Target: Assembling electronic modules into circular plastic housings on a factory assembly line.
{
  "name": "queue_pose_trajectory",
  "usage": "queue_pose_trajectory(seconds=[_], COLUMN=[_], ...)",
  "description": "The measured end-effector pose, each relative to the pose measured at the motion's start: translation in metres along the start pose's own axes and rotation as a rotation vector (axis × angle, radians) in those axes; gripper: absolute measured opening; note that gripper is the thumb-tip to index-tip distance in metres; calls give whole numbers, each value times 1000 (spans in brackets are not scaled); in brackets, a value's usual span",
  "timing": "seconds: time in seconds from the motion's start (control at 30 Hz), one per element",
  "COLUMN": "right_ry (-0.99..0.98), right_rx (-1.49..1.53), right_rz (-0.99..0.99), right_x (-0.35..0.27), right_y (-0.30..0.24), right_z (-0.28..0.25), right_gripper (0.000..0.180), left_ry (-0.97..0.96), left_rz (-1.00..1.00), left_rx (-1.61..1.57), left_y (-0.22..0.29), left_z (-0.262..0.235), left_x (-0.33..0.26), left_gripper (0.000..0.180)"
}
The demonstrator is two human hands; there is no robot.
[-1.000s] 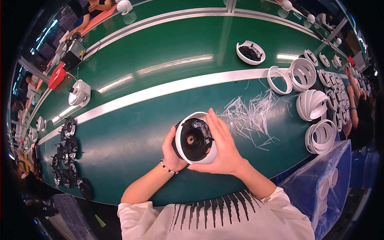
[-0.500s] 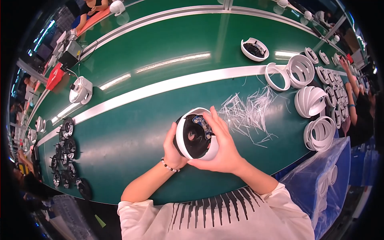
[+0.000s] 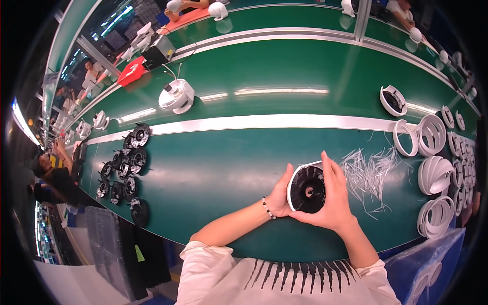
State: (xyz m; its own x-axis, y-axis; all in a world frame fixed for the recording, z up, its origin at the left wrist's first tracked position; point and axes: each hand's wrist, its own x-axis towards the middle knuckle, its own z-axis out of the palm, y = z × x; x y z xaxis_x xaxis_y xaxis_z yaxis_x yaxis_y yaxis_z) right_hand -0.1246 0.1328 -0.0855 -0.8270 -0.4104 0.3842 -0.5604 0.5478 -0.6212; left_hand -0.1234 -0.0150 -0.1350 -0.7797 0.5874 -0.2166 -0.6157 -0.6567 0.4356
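Green worktop (image 3: 218,183) spreads across the head view, a pale band (image 3: 254,122) crossing it beyond the hands. Just over its near middle, a white-rimmed black round part (image 3: 303,202) is held between two curled hands: the left hand (image 3: 279,197) grips its left side, the right hand (image 3: 335,203) its right. Scattered white strips (image 3: 373,175) lie near the right hand, white rings (image 3: 435,175) farther right; black discs (image 3: 138,160) cluster well left.
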Motion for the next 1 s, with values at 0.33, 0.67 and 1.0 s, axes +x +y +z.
queue_pose_trajectory(seconds=[0.33, 0.67, 1.0], right_ry=[222, 310, 274], right_rx=[-25, -55, 31], right_rz=[0, 14, 168], right_x=[10, 2, -12], right_y=[-2, -2, 24], right_z=[9, 10, 26], right_gripper=[107, 106, 94], left_ry=[-105, 24, 296], left_rz=[201, 290, 347], left_rx=[-52, 122, 85], left_y=[12, 3, -2], left_z=[25, 35, 32], left_x=[4, 5, 41], left_gripper=[66, 68, 51])
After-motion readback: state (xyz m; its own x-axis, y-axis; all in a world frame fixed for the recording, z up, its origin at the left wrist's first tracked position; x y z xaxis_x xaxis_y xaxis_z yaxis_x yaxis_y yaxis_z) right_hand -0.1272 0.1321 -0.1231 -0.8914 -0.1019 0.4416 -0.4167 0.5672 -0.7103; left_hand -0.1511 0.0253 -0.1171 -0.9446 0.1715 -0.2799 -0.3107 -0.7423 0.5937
